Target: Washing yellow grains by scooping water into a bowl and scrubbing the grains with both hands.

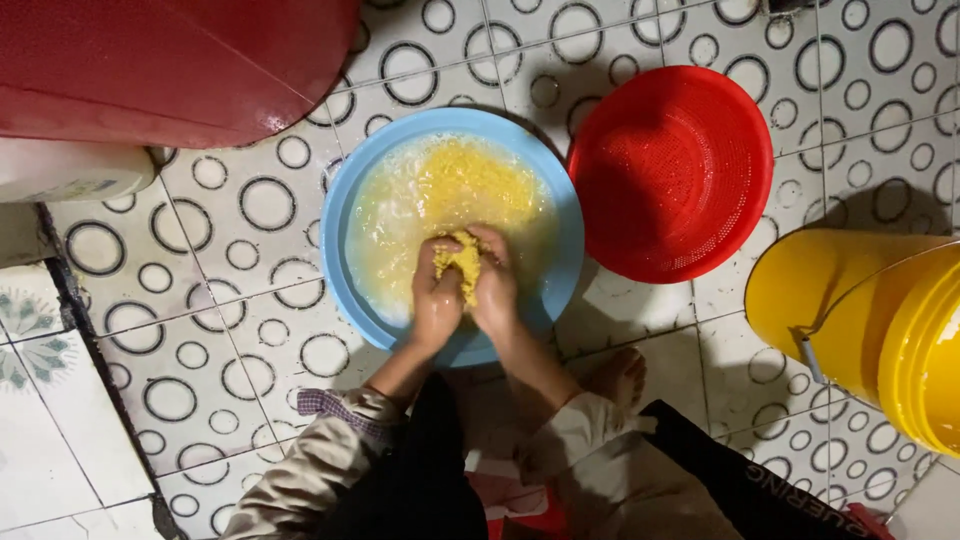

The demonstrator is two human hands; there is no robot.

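Note:
A light blue basin stands on the tiled floor, filled with cloudy water and yellow split beans. My left hand and my right hand are pressed together over the near side of the basin, squeezing a clump of the yellow beans between them. Both hands are wet. My sleeves are pushed back at the forearms.
A red perforated colander lies right of the basin. A yellow bucket with a wire handle stands at the far right. A large red tub and a white container are at the upper left. My bare foot rests below the basin.

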